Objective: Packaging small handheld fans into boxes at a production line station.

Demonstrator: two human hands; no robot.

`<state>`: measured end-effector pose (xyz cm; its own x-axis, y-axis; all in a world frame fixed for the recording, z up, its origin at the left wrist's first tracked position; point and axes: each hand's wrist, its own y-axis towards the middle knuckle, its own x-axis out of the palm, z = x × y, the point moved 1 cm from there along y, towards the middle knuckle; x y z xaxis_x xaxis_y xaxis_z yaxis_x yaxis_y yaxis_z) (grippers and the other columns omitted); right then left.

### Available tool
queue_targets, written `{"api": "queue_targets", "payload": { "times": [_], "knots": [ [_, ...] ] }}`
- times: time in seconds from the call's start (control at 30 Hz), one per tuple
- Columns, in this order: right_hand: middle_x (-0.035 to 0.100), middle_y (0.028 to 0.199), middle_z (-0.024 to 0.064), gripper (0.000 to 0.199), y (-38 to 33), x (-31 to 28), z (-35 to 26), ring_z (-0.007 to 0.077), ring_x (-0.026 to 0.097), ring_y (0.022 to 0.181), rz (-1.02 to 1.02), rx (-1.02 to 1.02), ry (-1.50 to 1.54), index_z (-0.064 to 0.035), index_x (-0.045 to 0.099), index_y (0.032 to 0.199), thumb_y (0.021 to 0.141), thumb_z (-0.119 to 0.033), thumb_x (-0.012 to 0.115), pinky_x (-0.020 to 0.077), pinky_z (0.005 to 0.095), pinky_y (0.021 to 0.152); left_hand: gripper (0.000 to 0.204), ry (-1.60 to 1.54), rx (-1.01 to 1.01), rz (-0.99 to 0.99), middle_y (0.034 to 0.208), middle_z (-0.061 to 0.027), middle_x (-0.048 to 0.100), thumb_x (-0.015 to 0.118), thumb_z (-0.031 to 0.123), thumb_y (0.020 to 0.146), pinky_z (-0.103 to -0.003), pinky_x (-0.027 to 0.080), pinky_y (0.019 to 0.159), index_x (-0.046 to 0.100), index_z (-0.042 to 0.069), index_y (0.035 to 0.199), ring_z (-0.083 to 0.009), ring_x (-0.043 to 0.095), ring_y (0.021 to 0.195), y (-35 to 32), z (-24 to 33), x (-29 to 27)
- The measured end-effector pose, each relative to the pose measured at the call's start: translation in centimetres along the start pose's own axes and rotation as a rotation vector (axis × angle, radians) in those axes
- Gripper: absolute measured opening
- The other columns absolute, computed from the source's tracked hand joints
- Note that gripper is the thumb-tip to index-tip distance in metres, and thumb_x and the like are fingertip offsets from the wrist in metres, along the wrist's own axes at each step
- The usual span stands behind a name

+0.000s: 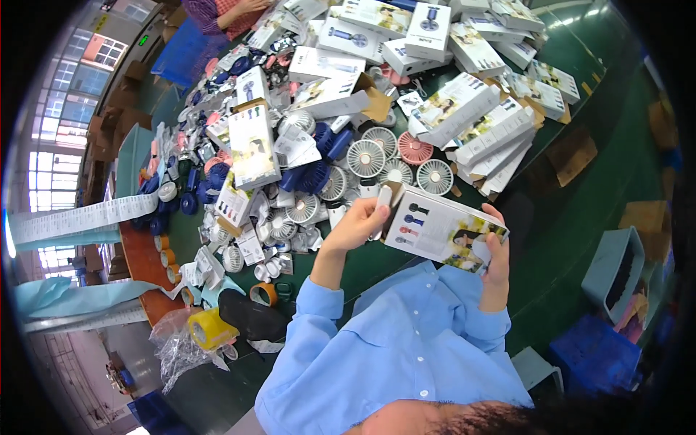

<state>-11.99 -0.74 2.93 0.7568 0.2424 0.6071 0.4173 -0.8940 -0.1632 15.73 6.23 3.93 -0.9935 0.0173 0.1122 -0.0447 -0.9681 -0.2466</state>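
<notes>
A white printed carton (435,230) with pictures of small handheld fans lies tilted in front of my chest. My right hand (496,254) grips its right end, thumb on the printed face. My left hand (355,226) is closed at the carton's open left end, pinching a slim white piece (383,206); whether it is a fan handle or a flap I cannot tell. Just beyond the carton sit several handheld fans, among them a white fan (435,177) and a pink fan (415,148).
Many similar cartons (457,109) are heaped at the back. Blue fans (313,176) and loose parts cover the left of the green table (362,270). Yellow tape (210,329) and an orange tape roll (262,293) lie front left. Another person's hand (254,6) shows far off. Grey-green bins (612,272) stand right.
</notes>
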Motion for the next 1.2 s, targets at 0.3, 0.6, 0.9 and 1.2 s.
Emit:
{"api": "queue_targets", "payload": {
  "times": [0.3, 0.6, 0.9, 1.2],
  "knots": [
    [0.06, 0.108, 0.0109, 0.047, 0.7, -1.2, 2.0, 0.0169, 0.061, 0.094, -0.002, 0.193, 0.206, -0.0021, 0.044, 0.126, 0.09, -0.028, 0.057, 0.0508, 0.03, 0.081, 0.043, -0.469, 0.096, 0.039, 0.102, -0.009, 0.064, 0.051, 0.034, 0.093, -0.025, 0.049, 0.076, 0.055, -0.004, 0.114, -0.0135, 0.063, 0.087, -1.6, -4.5, -3.5],
    [0.06, 0.107, 0.0112, 0.039, 0.4, -1.6, 3.7, 0.0199, 0.063, 0.092, 0.1, 0.303, 0.36, -0.0032, 0.046, 0.124, 0.092, -0.023, 0.055, 0.0525, 0.0337, 0.08, 0.047, -0.754, -0.046, 0.308, 0.112, -0.0144, 0.06, 0.04, 0.034, 0.094, -0.033, 0.049, 0.084, 0.048, -0.003, 0.122, -0.0225, 0.061, 0.098, -0.3, -1.8, -1.9],
    [0.062, 0.103, 0.0126, 0.036, 0.4, 1.4, 2.0, 0.0198, 0.062, 0.094, 0.168, 0.136, 0.247, -0.0038, 0.044, 0.123, 0.091, -0.018, 0.053, 0.0515, 0.0343, 0.082, 0.075, -1.208, 0.203, 0.457, 0.135, -0.0112, 0.046, 0.029, 0.063, 0.09, -0.043, 0.03, 0.105, 0.039, 0.003, 0.134, -0.0283, 0.042, 0.125, 3.0, -4.1, 4.2],
    [0.049, 0.118, 0.0125, 0.065, 2.2, 9.1, 1.0, 0.019, 0.049, 0.111, -0.073, -0.288, -0.244, -0.0011, 0.032, 0.132, 0.077, -0.007, 0.067, 0.0395, 0.034, 0.097, 0.071, -0.599, 0.306, 0.486, 0.127, -0.0093, 0.048, 0.062, 0.038, 0.084, -0.036, 0.037, 0.1, 0.03, 0.003, 0.136, -0.0203, 0.047, 0.118, 1.7, -1.6, 8.4]
  ]
}}
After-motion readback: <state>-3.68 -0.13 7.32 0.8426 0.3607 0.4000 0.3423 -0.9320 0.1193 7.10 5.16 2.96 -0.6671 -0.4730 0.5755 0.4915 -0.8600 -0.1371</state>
